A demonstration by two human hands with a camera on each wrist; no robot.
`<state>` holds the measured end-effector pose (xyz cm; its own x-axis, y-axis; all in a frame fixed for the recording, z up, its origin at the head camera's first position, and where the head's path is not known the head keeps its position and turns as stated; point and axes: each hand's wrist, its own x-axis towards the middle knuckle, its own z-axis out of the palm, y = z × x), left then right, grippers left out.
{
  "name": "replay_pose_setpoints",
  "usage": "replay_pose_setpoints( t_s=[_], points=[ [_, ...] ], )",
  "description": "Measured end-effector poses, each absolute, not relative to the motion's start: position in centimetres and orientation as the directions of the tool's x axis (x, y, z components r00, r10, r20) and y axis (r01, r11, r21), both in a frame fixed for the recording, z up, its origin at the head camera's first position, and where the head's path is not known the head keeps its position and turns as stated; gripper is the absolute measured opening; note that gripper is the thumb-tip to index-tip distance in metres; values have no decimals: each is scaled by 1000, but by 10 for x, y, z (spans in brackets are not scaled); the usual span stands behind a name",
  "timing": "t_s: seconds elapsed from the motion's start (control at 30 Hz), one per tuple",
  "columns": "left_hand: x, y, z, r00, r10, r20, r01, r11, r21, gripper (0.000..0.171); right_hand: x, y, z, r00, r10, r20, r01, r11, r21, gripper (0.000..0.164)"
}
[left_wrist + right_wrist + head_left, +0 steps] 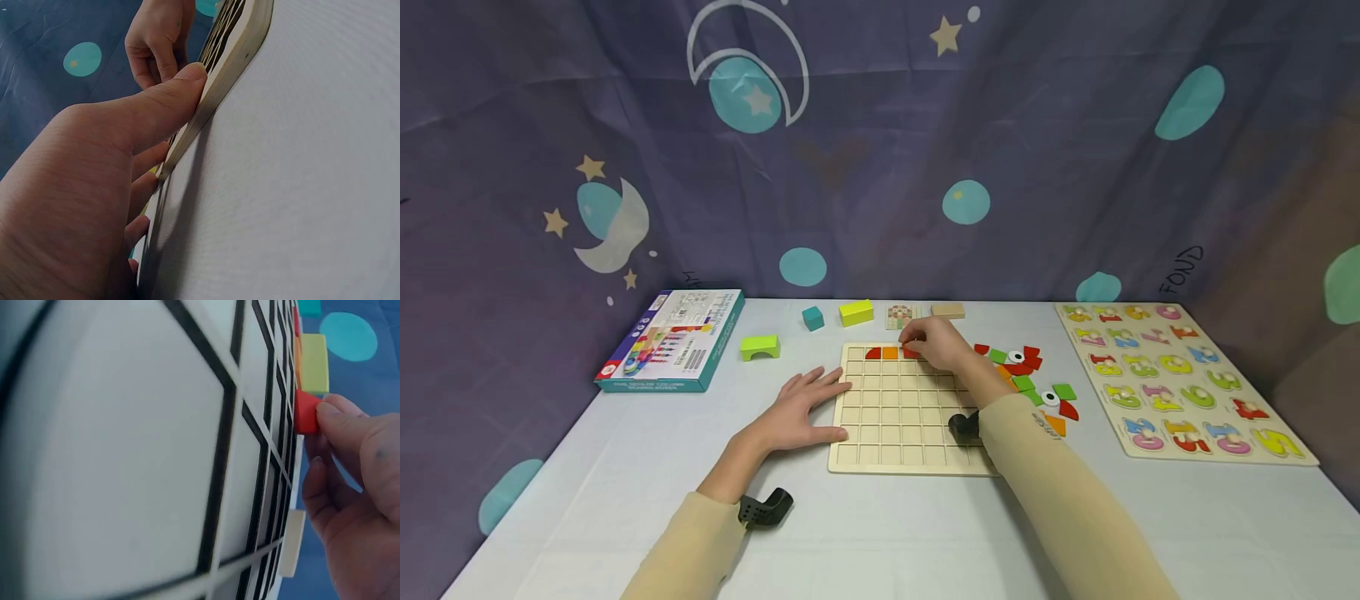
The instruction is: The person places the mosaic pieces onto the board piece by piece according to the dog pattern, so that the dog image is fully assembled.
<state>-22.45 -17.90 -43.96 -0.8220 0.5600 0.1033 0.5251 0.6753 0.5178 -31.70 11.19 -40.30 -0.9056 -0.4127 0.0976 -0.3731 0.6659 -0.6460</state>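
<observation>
A wooden grid board (880, 458) lies on the table with a rounded red tile (873, 354) and an orange square tile (890, 353) in its far row. Beside them, my right hand (936, 342) pinches a red tile (306, 412) between thumb and fingertips at the same row. The tile touches the board in the right wrist view; its far side is hidden. My left hand (800, 414) spreads along the board's left edge, where the thumb and fingertips touch the rim. In the left wrist view the left thumb (169, 100) rests against that edge with the fingers extended.
Right of the board, loose red, green and orange tiles (1025, 384) lie partly behind the right arm. A number puzzle board (1180, 400) is farther right. Behind stand a yellow block (856, 313), teal cube (813, 318) and wooden block (948, 311). Leftward are a green arch (760, 347) and box (673, 342).
</observation>
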Motion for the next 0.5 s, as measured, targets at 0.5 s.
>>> replay_pose_setpoints(
  t_s=[0.5],
  points=[
    [-225, -179, -437, -829, 554, 68, 505, 693, 515, 79, -316, 105, -403, -909, -416, 8, -324, 694, -644, 13]
  ],
)
